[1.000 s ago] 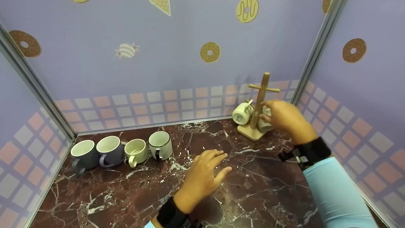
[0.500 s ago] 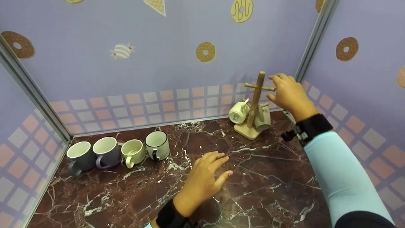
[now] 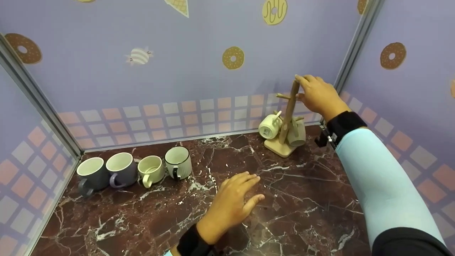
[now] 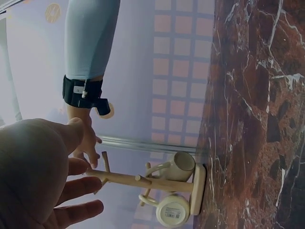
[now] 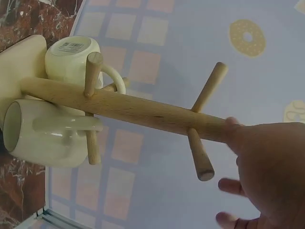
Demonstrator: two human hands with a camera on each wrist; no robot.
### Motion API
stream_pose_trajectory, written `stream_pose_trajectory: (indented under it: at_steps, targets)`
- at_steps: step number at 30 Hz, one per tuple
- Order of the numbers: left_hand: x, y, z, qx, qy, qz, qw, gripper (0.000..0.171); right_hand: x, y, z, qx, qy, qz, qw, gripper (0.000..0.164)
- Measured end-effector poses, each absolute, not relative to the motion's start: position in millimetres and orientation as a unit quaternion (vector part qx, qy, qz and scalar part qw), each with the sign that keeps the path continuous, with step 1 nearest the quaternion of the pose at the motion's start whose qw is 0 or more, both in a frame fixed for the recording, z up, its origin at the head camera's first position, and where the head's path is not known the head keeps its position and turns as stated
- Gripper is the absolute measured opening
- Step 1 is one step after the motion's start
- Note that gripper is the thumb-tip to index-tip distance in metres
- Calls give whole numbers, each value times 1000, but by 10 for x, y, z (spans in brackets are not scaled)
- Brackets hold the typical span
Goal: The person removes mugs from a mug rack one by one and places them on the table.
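My right hand [image 3: 318,94] pinches the top of a wooden mug tree [image 3: 289,110], with the thumb against the post in the right wrist view and other fingers free of it. Two mugs hang by their handles on the lower pegs: a cream mug [image 3: 269,127] on the left and a greyish-beige mug [image 3: 296,133] on the right. The upper pegs [image 5: 209,86] carry no mugs. My left hand [image 3: 233,199] hovers with relaxed fingers over the dark red marble tabletop [image 3: 284,213], holding nothing.
At the left stand several mugs in a row: a dark grey mug [image 3: 93,174], a purple-grey mug [image 3: 122,170], a small pale green mug [image 3: 152,170] and a ribbed white mug [image 3: 178,163] with black handle. Printed walls [image 3: 195,71] enclose the table.
My right hand has left the beige mug, risen past the upper peg, and moved onto the top of the post. The left hand has hardly moved.
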State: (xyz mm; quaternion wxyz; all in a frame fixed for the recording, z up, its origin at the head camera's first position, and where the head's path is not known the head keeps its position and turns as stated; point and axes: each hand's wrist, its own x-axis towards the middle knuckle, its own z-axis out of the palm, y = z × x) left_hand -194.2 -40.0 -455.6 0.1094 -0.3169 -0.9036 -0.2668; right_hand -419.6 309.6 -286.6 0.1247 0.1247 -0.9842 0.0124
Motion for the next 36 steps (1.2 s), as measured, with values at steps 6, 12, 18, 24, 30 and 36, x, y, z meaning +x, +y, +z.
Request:
stream_pose_trajectory:
  at_steps: [6, 12, 18, 24, 30, 36]
  targets:
    - [-1929, -392, -4562, -320, -907, -257, 95, 62, -4297, 3059, -2866, 131, -982, 87, 106, 54]
    - [-1925, -375, -4583, -329, -906, -248, 95, 64, -4344, 3021, -2821, 104, -979, 147, 100, 43]
    - [-1946, -370, -4603, -325, -909, -242, 94, 66, -4371, 3016, -2741, 88, -978, 165, 95, 37]
    - [-1963, -385, -4601, -326, -908, -246, 98, 67, -4365, 2964, -2673, 81, -979, 167, 85, 36]
    - [-1969, -409, -4578, -318, -912, -240, 96, 68, -4364, 2897, -2698, 82, -978, 158, 108, 35]
    - [-1953, -399, -4584, -318, -914, -237, 83, 68, -4413, 2872, -2744, 60, -977, 156, 130, 33]
